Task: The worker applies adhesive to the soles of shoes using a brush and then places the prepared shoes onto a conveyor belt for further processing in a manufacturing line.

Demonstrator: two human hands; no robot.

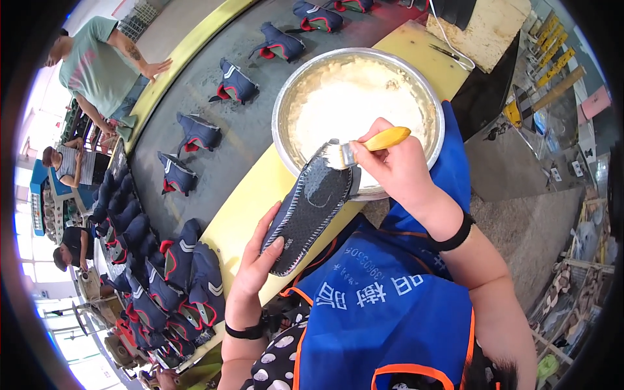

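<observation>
My left hand (250,273) holds a dark insole (311,205) by its lower end, tilted up toward a metal bowl (286,97) of white glue. My right hand (396,166) grips a yellow-handled brush (383,140), and its bristles rest on the upper tip of the insole, which is smeared with white paste. The insole's top overlaps the bowl's near rim. A blue apron (383,305) covers my front below both hands.
A grey conveyor belt (221,130) with yellow edges carries dark blue shoe uppers (235,83) spaced in a row. Many more uppers are piled at lower left (162,279). A person in a green shirt (97,62) leans on the far side; other people sit at far left.
</observation>
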